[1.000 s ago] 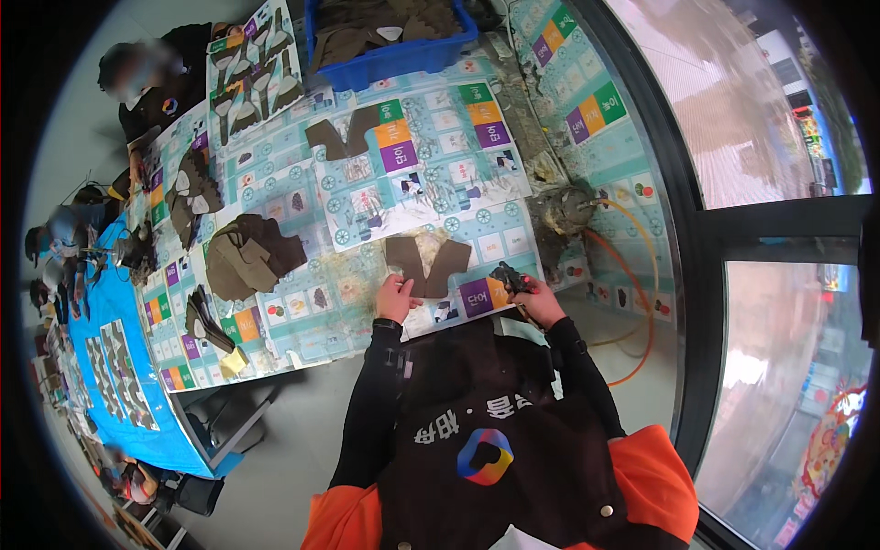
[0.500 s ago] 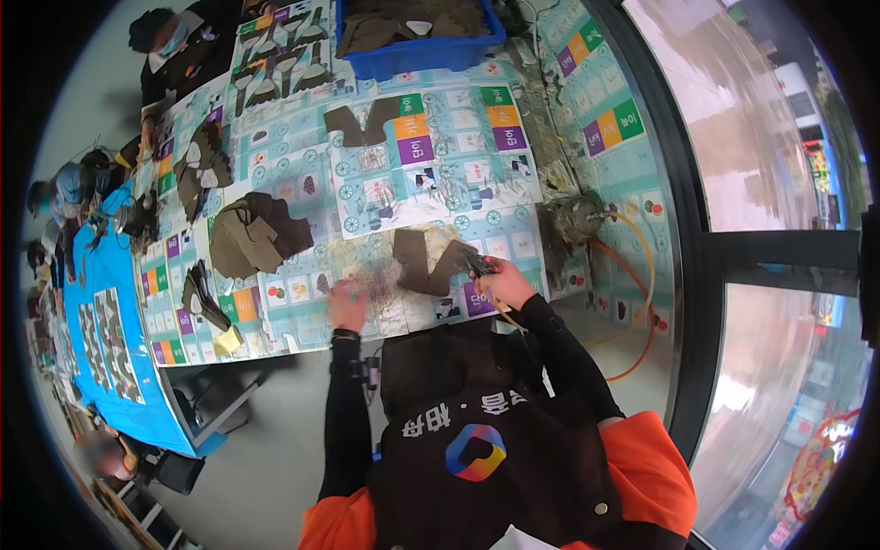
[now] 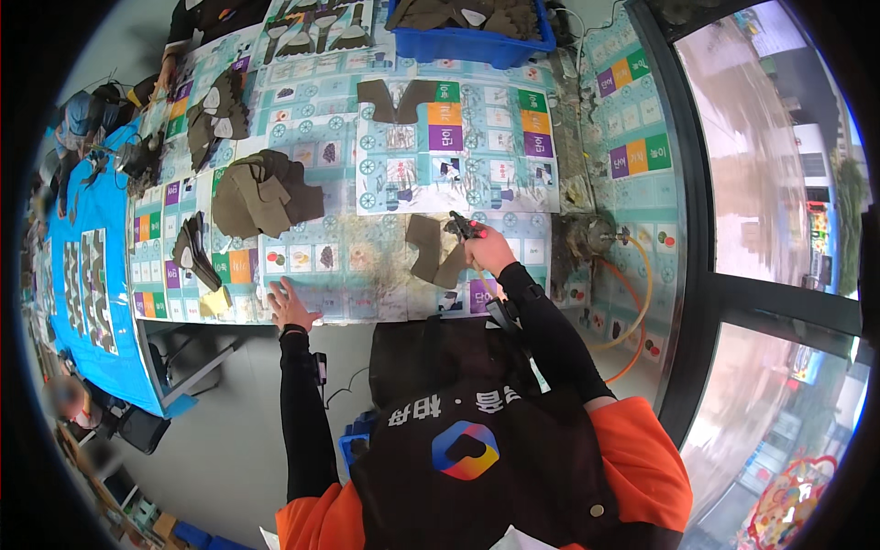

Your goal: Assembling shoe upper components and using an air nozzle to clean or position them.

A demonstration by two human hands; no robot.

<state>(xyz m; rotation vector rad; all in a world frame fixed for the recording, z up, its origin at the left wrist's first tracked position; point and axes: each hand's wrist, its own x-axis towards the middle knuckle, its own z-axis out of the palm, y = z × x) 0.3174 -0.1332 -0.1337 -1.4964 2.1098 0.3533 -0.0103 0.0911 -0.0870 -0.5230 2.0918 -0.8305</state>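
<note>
My right hand (image 3: 489, 250) is closed around a black spray gun (image 3: 461, 225) with red parts, and a thin hose trails from it. The gun sits over the far right end of a brown V-shaped cut piece (image 3: 427, 255) lying on the table, hiding part of it. My left hand (image 3: 291, 306) is empty, fingers spread, by the table's front edge. Beyond it rises a heap of brown cut pieces (image 3: 261, 194). A small dark stack of pieces (image 3: 194, 252) stands to its left, with a yellow block (image 3: 216, 301) close by.
Another V-shaped brown piece (image 3: 398, 103) lies on a printed sheet farther back. A blue bin (image 3: 477, 46) of brown pieces stands at the far edge. More pieces (image 3: 217, 119) lie back left. Hoses (image 3: 647, 275) hang at the right, beside the window frame (image 3: 701, 183).
My left hand has moved left, away from the V-shaped piece, and its fingers have spread. The spray gun has shifted toward the piece's far right end. The whole view has shifted too.
</note>
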